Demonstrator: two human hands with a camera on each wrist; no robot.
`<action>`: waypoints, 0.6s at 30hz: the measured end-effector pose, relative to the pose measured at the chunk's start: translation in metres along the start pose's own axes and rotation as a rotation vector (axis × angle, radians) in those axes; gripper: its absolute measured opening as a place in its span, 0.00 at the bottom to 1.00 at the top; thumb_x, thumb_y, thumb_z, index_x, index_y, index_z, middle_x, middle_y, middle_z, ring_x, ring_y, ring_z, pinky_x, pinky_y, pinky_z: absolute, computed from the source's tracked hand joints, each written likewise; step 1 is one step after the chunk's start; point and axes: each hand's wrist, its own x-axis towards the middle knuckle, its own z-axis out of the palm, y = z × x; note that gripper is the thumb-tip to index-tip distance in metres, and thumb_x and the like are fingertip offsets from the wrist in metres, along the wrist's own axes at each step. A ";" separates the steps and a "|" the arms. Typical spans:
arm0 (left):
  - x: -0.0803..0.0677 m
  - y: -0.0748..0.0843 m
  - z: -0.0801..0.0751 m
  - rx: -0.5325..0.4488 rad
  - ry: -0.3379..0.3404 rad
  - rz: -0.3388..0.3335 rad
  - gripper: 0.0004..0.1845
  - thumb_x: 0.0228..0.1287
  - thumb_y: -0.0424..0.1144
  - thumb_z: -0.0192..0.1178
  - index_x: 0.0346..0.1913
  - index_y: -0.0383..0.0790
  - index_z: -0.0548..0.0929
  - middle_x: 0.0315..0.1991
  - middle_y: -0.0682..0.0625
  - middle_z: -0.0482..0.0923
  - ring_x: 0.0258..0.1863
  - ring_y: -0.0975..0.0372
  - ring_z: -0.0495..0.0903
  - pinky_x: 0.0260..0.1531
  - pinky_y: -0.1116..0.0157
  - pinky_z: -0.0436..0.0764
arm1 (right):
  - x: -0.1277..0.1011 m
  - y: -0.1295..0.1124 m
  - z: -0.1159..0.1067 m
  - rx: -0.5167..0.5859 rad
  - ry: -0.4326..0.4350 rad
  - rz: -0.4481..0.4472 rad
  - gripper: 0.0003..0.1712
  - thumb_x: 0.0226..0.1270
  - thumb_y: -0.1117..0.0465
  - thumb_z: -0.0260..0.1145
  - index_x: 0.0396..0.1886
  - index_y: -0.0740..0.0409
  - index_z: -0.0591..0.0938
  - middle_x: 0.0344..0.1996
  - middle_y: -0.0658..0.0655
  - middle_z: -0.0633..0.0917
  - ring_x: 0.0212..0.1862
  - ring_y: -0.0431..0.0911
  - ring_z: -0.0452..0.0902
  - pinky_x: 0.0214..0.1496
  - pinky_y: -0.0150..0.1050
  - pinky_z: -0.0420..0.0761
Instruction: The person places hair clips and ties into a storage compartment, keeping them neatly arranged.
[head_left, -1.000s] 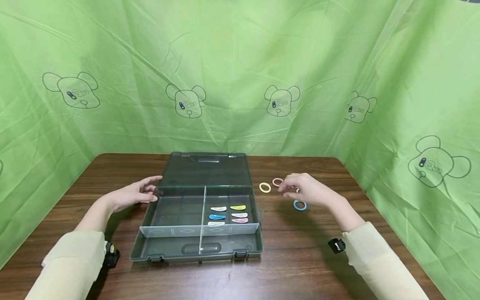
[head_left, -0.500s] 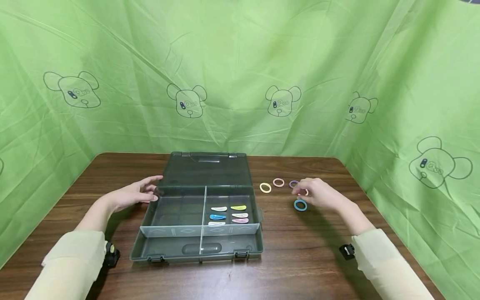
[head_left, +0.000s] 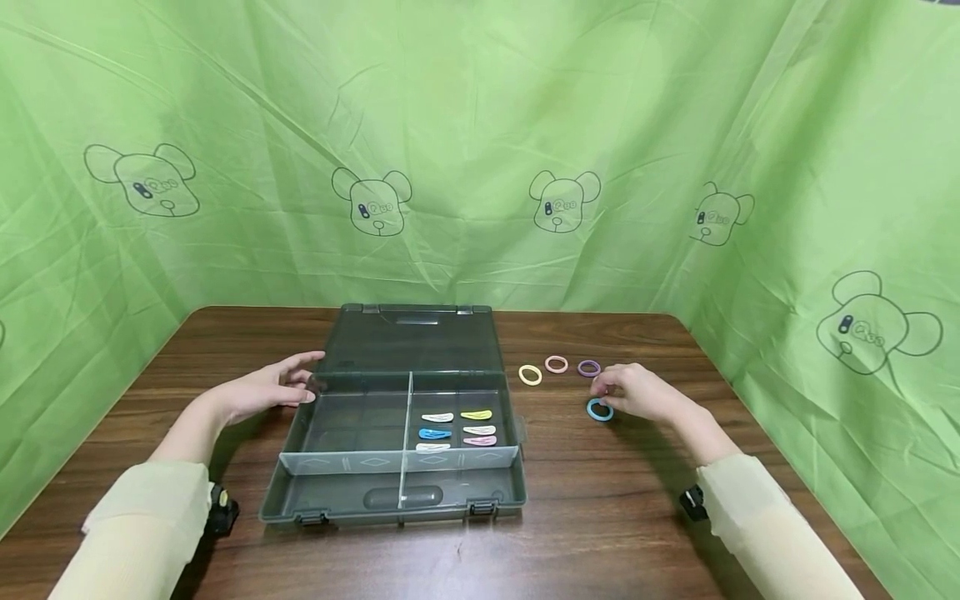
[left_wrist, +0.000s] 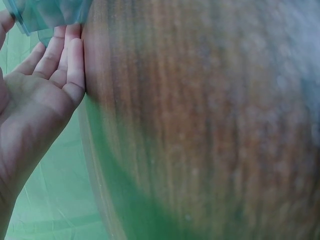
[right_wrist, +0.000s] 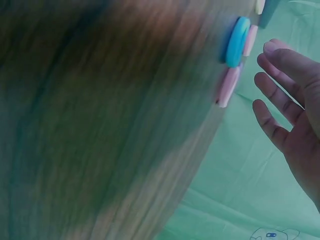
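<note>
In the head view, my right hand [head_left: 633, 392] hovers just over a blue hair tie [head_left: 599, 409]. Its fingers are loosely bent and apart in the right wrist view, holding nothing. There, the blue tie stands out between two pink hair ties, one [right_wrist: 229, 86] nearer the table edge; the hand covers one of these in the head view. Purple [head_left: 588, 368], pink [head_left: 556, 364] and yellow [head_left: 530, 375] hair ties lie farther left. My left hand [head_left: 262, 389] touches the left side of a grey divided box [head_left: 337, 517] with extended fingers, partly behind its corner in the left wrist view.
The box's lid [head_left: 412, 342] lies open toward the back. Several snap hair clips, among them a blue one [head_left: 435, 434] and a yellow one [head_left: 476, 415], lie in the right compartment. A green curtain [head_left: 465, 125] surrounds the wooden table [head_left: 570, 533].
My right hand has drawn back from the pink and purple hair ties, rightward and nearer, to the blue one. The purple tie is now uncovered. My left hand and the box have stayed put.
</note>
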 end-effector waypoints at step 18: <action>0.000 -0.001 0.000 -0.008 -0.009 0.009 0.43 0.67 0.37 0.57 0.75 0.39 0.40 0.64 0.26 0.56 0.53 0.56 0.76 0.48 0.70 0.74 | 0.005 0.014 0.010 0.096 -0.148 0.102 0.09 0.48 0.73 0.70 0.30 0.61 0.82 0.25 0.54 0.82 0.28 0.42 0.78 0.32 0.34 0.77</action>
